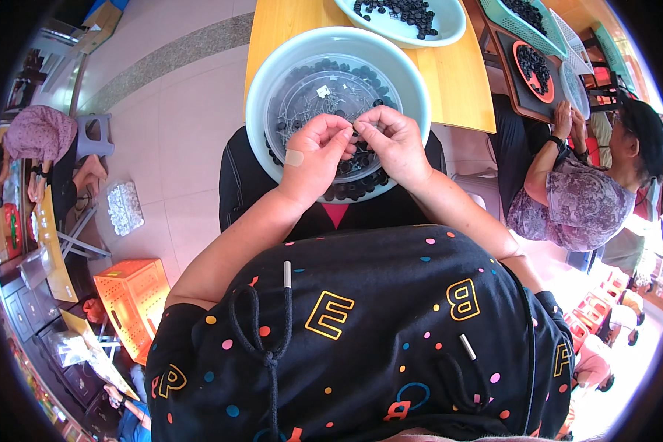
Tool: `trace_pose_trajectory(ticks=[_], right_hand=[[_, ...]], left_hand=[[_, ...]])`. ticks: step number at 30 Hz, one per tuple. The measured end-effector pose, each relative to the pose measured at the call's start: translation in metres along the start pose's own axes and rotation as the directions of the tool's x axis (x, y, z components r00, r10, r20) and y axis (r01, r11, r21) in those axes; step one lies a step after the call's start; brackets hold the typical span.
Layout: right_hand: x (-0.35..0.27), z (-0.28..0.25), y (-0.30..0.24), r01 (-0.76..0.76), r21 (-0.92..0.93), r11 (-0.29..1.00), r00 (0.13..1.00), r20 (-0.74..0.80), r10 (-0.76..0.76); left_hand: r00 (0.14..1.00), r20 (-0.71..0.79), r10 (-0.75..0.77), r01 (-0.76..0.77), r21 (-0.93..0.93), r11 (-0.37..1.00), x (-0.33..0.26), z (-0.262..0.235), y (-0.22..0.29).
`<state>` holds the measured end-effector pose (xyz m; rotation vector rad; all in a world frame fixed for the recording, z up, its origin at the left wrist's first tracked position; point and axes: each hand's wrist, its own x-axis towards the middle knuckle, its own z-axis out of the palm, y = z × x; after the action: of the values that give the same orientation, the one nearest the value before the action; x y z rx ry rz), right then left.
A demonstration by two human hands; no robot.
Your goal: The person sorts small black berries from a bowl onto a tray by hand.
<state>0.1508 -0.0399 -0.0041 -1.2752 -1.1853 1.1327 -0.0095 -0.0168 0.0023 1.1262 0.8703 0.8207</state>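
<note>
My left hand [315, 156] and my right hand [396, 144] meet fingertip to fingertip above a pale blue basin [262, 81]. Both are closed in a pinch, and whatever sits between the fingertips is too small to make out. A beige plaster [294, 158] sticks to my left hand near the wrist. Inside the basin rests a clear round tray [281, 101] with many thin metal pins [313, 98] scattered in it, a small white piece [323, 91] and some black parts. More small black parts [350, 190] lie below and around the tray, partly hidden by my hands.
A yellow wooden table [460, 88] carries a second pale blue basin [449, 29] of black parts. To the right, a person [578, 184] sits by a table with a red-orange plate [519, 55] and baskets. An orange crate [131, 291] and a grey stool [94, 134] stand on the left.
</note>
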Motion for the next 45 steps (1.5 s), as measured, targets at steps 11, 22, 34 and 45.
trace_pose_trajectory(ticks=[11,22,34,45], right_hand=[[0.004,-0.008,0.003,-0.032,-0.049,0.998,0.999,-0.044,0.030],[-0.005,0.002,-0.005,0.256,-0.302,0.918,0.966,0.053,-0.252],[-0.006,0.009,-0.001,0.604,-0.456,0.653,0.796,0.301,-0.525],[0.008,-0.018,0.009,0.057,-0.155,0.986,0.995,-0.074,-0.070]], left_hand=[[1.000,-0.006,0.023,-0.020,0.282,0.959,0.001,-0.005,-0.009],[0.947,0.106,-0.304,0.318,-0.456,0.831,0.001,-0.008,-0.009],[0.918,0.095,-0.385,0.368,-0.565,0.738,0.002,-0.016,-0.015],[0.990,-0.030,0.137,-0.093,0.587,0.804,0.033,-0.022,-0.017]])
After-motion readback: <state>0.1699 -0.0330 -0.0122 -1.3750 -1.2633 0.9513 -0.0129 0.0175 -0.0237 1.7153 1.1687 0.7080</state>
